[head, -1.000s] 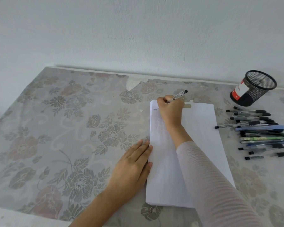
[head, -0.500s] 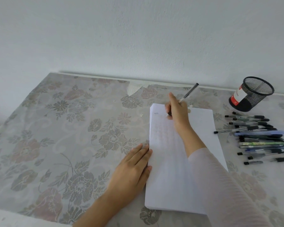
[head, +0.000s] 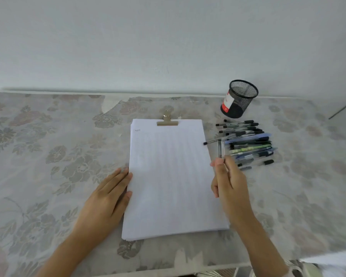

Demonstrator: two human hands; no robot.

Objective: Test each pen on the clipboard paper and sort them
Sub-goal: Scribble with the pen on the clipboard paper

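Head view. Left hand [head: 106,196] lies flat, fingers straight and together, palm down on the surface [head: 48,156]; fingertips touch the left edge of the paper [head: 168,176]. Right hand [head: 231,186] pinches a clear pen [head: 220,148] between thumb and fingers, barrel pointing away, blurred, just beside the paper's right edge. Paper held under a gold clip [head: 167,121]; small mark [head: 137,130] in its upper left corner. Pile of pens [head: 248,143] lies just beyond the right hand; black mesh cup [head: 239,98] behind the pile.
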